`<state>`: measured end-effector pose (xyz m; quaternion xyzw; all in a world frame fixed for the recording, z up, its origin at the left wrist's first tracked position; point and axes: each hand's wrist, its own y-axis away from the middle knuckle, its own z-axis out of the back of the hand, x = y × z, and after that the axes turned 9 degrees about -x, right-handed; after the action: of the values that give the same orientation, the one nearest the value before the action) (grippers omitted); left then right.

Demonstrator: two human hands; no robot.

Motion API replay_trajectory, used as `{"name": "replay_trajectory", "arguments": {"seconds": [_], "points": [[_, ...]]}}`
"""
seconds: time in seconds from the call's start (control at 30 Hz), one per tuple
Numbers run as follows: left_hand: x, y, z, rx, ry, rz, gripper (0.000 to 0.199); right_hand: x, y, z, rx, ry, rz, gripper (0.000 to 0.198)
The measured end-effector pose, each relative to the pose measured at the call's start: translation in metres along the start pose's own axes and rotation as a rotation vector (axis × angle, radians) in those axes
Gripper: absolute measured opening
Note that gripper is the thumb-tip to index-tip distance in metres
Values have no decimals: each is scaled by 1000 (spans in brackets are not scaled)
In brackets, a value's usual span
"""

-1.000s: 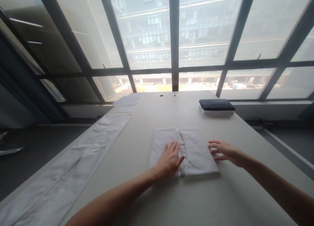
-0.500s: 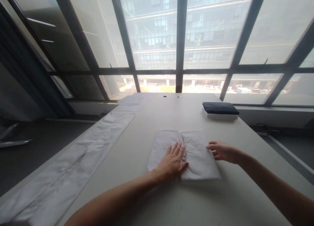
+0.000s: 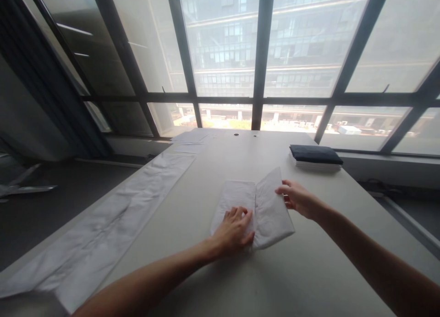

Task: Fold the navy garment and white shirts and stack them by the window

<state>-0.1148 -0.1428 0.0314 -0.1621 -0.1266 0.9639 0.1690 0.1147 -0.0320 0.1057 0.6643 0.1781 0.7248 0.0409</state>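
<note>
A white cloth (image 3: pixel 237 195), folded into a flat rectangle with a crease down its middle, is on the table before me. My left hand (image 3: pixel 235 227) rests on the left half beside the crease, its fingers somewhat bent and apart. At the right edge, my right hand (image 3: pixel 295 198) pinches the cloth between thumb and fingers. That right half is raised off the table and tilts up toward the left, while the left half stays flat.
Along the left side of the white table (image 3: pixel 165 243) stretches a long, wrinkled white cloth (image 3: pixel 120 211). White paper sheets (image 3: pixel 190 138) lie at the far left. A dark folded cloth (image 3: pixel 316 154) tops a white stack (image 3: pixel 316 165) at the far right. Windows stand behind.
My right hand has taken hold of the cloth's right edge and lifted it up and leftward. My left hand has drawn slightly back, its fingers now more bent.
</note>
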Motion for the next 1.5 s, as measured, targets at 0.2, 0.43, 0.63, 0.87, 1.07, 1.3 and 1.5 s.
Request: {"name": "replay_trajectory", "arguments": {"seconds": [0.2, 0.43, 0.63, 0.87, 1.07, 1.3, 1.5], "points": [[12, -2, 5, -122, 383, 180, 47, 21, 4, -55, -82, 93, 85, 55], [61, -22, 35, -126, 1299, 750, 51, 13, -10, -109, 198, 80, 149, 37], [81, -16, 42, -7, 1463, 851, 47, -27, -26, -115, -110, 383, 583, 26], [72, -15, 43, -131, 1341, 929, 66, -86, 57, -93, 47, 819, 1025, 65], [55, -17, 42, -263, 1309, 964, 70, -107, 72, -80, 100, 974, 1033, 75], [51, 11, 33, -267, 1363, 840, 92, -114, 65, -74, 239, 1041, 1136, 88], [56, 28, 31, -205, 1350, 641, 127, -129, 53, -61, 327, 1086, 1192, 99]]}}
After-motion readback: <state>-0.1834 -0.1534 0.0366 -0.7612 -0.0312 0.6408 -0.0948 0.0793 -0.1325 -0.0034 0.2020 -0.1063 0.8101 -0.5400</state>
